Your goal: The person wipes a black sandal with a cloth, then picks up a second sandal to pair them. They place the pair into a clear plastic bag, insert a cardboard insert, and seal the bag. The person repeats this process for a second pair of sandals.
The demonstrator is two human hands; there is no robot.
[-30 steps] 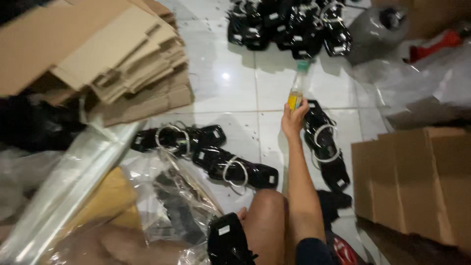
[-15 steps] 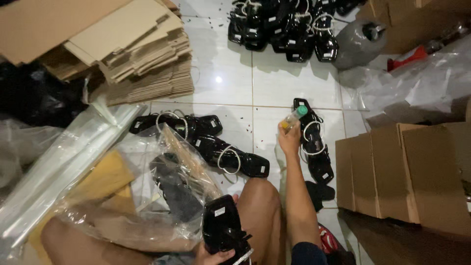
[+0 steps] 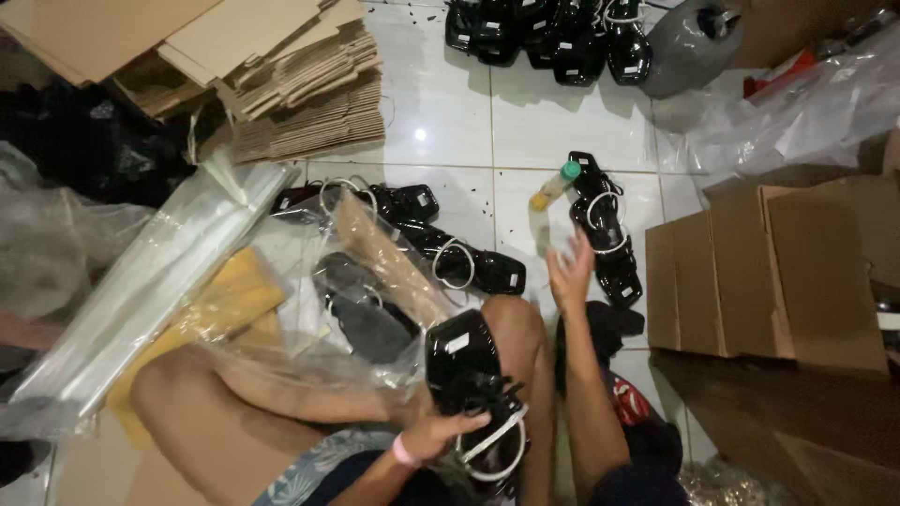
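My left hand, with a pink wristband, grips a black device with a coiled white cable over my knee. My right hand hovers with fingers spread just below a small clear bottle with a green cap and yellow liquid. The bottle lies on the white tiled floor and no hand touches it. Beside this hand lies a row of black devices with white cables.
More black devices lie in a row ahead of my knee and in a pile at the top. Flattened cardboard is stacked top left, clear plastic bags at left, brown boxes at right, a grey jug.
My right hand has let go of the bottle and drawn back toward me; the bottle now lies on the floor. My left hand has raised a black device into view.
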